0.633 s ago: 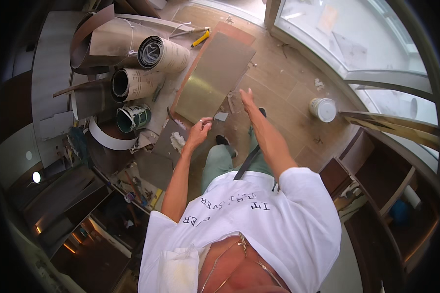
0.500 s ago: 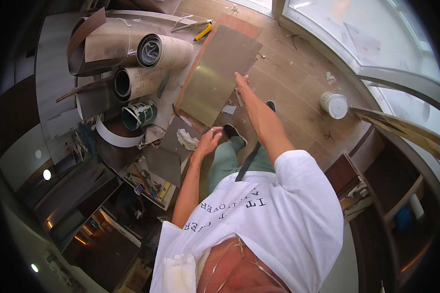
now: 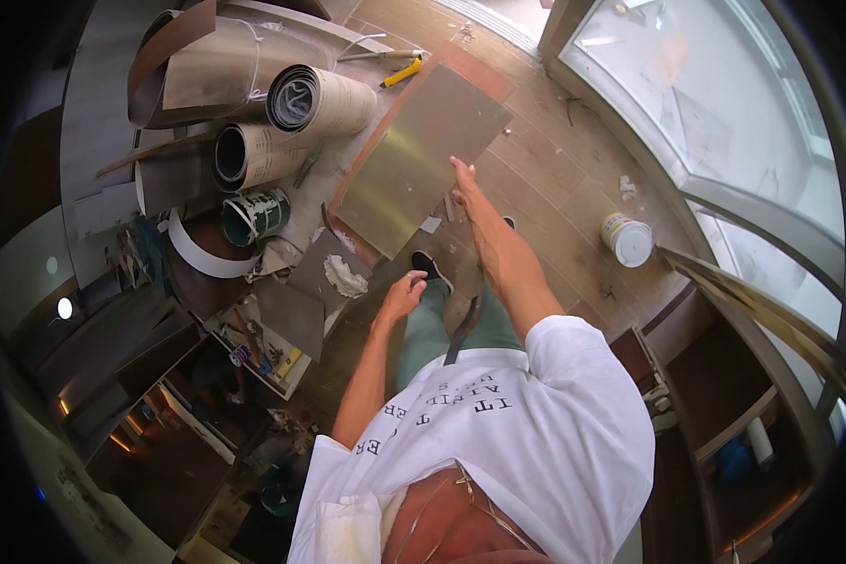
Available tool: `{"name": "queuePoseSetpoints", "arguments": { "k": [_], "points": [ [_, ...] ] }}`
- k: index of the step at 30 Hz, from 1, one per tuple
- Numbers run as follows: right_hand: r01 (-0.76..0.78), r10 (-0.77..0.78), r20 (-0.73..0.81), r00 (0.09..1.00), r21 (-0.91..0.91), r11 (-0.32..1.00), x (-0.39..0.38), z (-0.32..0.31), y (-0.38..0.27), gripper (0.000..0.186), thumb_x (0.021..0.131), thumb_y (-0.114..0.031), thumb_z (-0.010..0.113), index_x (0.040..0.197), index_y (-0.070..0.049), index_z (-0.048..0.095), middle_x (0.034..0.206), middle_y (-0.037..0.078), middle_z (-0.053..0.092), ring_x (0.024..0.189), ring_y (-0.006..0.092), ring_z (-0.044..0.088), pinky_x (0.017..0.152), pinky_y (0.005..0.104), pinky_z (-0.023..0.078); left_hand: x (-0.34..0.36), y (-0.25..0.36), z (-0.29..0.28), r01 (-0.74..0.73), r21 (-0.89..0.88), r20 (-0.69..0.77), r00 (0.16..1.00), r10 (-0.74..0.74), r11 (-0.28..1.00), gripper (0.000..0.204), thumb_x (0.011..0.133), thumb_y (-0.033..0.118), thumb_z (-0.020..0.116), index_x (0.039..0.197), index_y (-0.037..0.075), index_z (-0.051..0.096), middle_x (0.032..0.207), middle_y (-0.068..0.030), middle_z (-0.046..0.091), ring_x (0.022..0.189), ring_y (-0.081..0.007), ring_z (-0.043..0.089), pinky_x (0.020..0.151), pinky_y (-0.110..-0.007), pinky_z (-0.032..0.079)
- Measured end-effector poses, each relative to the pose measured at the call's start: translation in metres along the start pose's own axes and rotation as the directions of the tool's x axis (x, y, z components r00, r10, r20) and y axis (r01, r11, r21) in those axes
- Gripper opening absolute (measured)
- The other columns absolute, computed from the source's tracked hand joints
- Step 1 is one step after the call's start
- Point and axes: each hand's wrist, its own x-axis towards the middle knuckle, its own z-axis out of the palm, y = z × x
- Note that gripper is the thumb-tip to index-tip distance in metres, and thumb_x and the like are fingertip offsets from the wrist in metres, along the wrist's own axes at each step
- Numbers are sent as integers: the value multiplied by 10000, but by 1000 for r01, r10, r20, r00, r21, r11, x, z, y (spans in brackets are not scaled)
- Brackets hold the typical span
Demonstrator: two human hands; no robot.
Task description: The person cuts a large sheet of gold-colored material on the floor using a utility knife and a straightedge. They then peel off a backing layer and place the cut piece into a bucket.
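A flat brown-grey sheet [image 3: 423, 141] lies on a reddish-brown board [image 3: 376, 132] in front of me. My right hand [image 3: 465, 180] is at the sheet's right edge, with its fingers apart; whether they press on or curl under that edge is hidden. Closer to my body, my left hand [image 3: 401, 299] is beside my left leg, just short of the sheet's near corner. Its fingers are curled together, and anything inside them is too small or hidden to name. A crumpled whitish lump [image 3: 345, 278] sits on a grey piece [image 3: 312, 273] to its left.
Rolled sheets [image 3: 334, 103] and a green-and-white bucket [image 3: 256, 216] stand at left. A yellow-handled cutter [image 3: 401, 73] lies by the board's far end. On the wooden floor at right are a white-lidded tub [image 3: 627, 241] and scraps. An open dark cabinet [image 3: 743, 385] stands at lower right.
The view has shifted slightly. Both hands appear a little lower in the picture, with the right hand still at the sheet's edge and the left still curled near its corner.
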Motion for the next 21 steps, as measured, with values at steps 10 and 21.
{"name": "queuePoseSetpoints", "arguments": {
  "k": [10, 21],
  "points": [
    [184, -104, 237, 966, -347, 920, -46, -124, -52, 731, 909, -362, 600, 1502, -106, 258, 1392, 131, 485, 1156, 278, 565, 976, 490, 394, 43, 20, -60, 25, 130, 14, 1000, -27, 991, 355, 903, 231, 539, 1185, 28, 613, 1092, -200, 664, 1031, -311, 637, 918, -383, 477],
    [12, -82, -140, 987, -438, 899, -89, -343, -132, 570, 899, -232, 567, 1412, -78, 375, 1059, 88, 596, 841, 196, 621, 605, 342, 461, 213, 91, -60, -180, 265, 82, 983, 164, 947, 334, 810, 195, 543, 1088, 51, 658, 1088, -213, 663, 1003, -378, 633, 850, -455, 501]
  ]
}}
